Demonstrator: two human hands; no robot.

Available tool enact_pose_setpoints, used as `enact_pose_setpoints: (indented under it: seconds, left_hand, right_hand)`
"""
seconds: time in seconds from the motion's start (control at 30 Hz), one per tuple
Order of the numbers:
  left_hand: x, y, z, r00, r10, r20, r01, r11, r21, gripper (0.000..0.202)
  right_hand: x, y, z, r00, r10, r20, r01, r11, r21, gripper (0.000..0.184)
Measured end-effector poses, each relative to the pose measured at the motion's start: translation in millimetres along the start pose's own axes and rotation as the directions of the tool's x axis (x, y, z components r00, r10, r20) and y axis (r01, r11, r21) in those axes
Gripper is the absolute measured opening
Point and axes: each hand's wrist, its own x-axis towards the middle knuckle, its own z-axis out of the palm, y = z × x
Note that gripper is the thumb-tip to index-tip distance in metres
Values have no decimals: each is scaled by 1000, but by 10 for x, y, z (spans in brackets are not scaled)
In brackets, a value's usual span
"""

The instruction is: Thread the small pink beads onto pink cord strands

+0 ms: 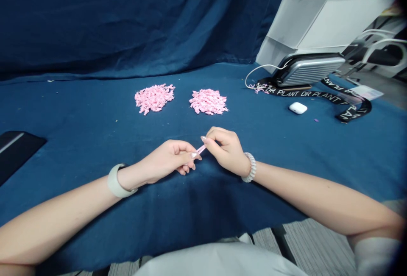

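A thin pink strip [201, 149] stretches between my two hands above the blue cloth. My left hand [173, 157] pinches its lower end between thumb and fingers. At the upper end, my right hand [226, 148] is closed on the strip with thumb and forefinger. What the strip is made of is too small to tell. Beyond my hands lie two heaps of small pink twisted pieces: a left heap [154, 98] and a right heap [208, 101], with a gap between them. Neither hand touches the heaps.
At the right are a silver ridged case [313, 70] with a white cable, a black lettered strap [305, 93] and a white earbud case [298, 108]. A flat dark object [19, 151] lies at the left edge. Blue cloth [95, 127] covers the table.
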Motion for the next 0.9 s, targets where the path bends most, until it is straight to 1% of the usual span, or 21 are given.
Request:
enact_pose_setpoints:
  seconds: [0.13, 0.27, 0.37, 0.43, 0.47, 0.5, 0.57, 0.6, 0.63, 0.67, 0.73, 0.77, 0.8, 0.83, 0.9]
  left_hand:
    - [22, -17, -13, 999, 5, -45, -3, 999, 44, 28]
    - [16, -38, -28, 998, 59, -23, -54, 985, 162, 29]
    - [-1, -65, -28, 988, 152, -26, -138, 949, 282, 29]
    - [-22, -76, -18, 961, 268, -62, -224, 893, 391, 27]
    - [-36, -77, -12, 933, 351, -83, -279, 848, 451, 26]
    - [-50, -76, -6, 891, 442, -99, -337, 793, 508, 25]
    - [-79, -69, 2, 784, 612, -108, -439, 669, 600, 21]
    - [-91, -67, 5, 731, 675, -98, -481, 612, 627, 19]
    - [-101, -67, 7, 688, 721, -80, -519, 567, 640, 17]
    - [-108, -69, 8, 657, 751, -60, -553, 535, 639, 15]
    - [-113, -83, 12, 620, 785, -7, -623, 498, 604, 14]
    - [-111, -92, 16, 611, 791, 21, -655, 491, 575, 13]
    - [-107, -101, 22, 612, 790, 38, -679, 500, 537, 13]
    - [-101, -110, 30, 626, 779, 34, -690, 532, 491, 14]
    - [-88, -120, 47, 684, 729, -26, -669, 642, 375, 18]
  right_hand:
    - [23, 28, -23, 996, 92, -16, -92, 996, -3, 31]
    - [46, 45, -41, 987, 163, -16, -163, 987, -8, 34]
    - [58, 53, -45, 983, 185, -4, -185, 983, -7, 35]
    - [61, 56, -44, 979, 202, 3, -202, 979, -5, 35]
    - [59, 57, -42, 978, 208, 7, -208, 978, -4, 36]
    - [56, 57, -38, 977, 211, 12, -211, 978, -3, 36]
    - [46, 51, -27, 980, 199, 29, -199, 980, -6, 35]
    - [41, 46, -21, 982, 186, 44, -186, 983, -9, 35]
    - [35, 39, -14, 984, 169, 63, -169, 986, -12, 33]
    - [31, 31, -7, 985, 151, 82, -150, 989, -13, 32]
    - [24, 14, 4, 985, 117, 123, -117, 993, -13, 30]
    - [22, 7, 8, 984, 104, 142, -103, 995, -13, 30]
    - [20, 1, 11, 983, 93, 159, -92, 996, -13, 30]
    - [19, -4, 14, 982, 83, 171, -82, 997, -13, 31]
    - [17, -9, 18, 981, 69, 179, -67, 998, -15, 32]
